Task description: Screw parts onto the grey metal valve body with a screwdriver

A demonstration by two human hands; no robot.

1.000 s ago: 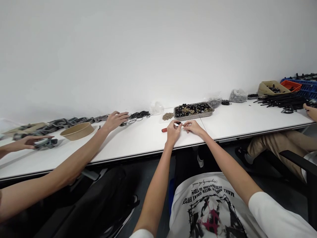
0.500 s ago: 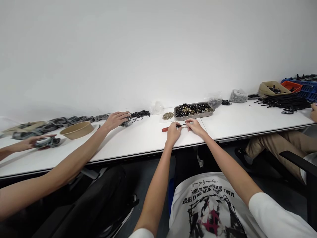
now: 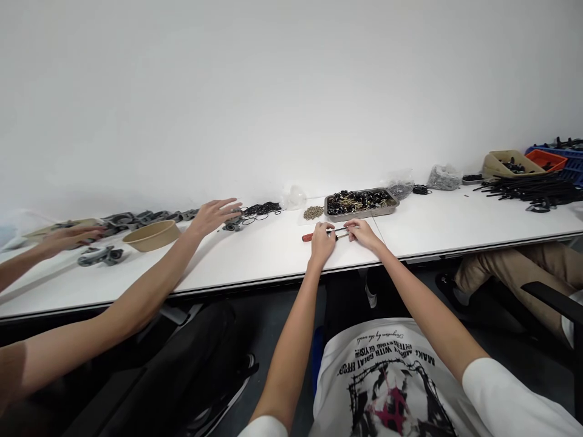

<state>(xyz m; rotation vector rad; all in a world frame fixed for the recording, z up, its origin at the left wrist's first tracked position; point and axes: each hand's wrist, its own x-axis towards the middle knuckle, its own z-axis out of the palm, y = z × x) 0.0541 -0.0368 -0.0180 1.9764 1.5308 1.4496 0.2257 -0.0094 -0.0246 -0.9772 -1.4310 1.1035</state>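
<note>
Over the table's front part, my left hand (image 3: 323,243) is closed on a small black part with a brass-coloured rod (image 3: 341,236) that points to the right. My right hand (image 3: 364,235) has its fingers pinched together near the rod's far end; what lies between them is too small to make out. Just behind my left hand lies a screwdriver with a red handle (image 3: 307,237), its thin shaft partly hidden by my fingers. Behind both hands stands a metal tray (image 3: 364,214) full of black parts with brass-coloured rods. Small brass-coloured pieces (image 3: 313,212) lie heaped beside it.
At left, a co-worker's hands (image 3: 214,216) hover over the white table (image 3: 255,255) near grey parts (image 3: 101,256) and a tan bowl (image 3: 152,237). Black rings (image 3: 262,209) and plastic bags (image 3: 444,177) line the wall. Black rods (image 3: 532,189) and bins (image 3: 510,164) are at right.
My hands have drawn slightly apart, showing more of the brass-coloured rod between them. The co-worker's far-left hand has let go of a grey part and moved back. The view has shifted slightly.
</note>
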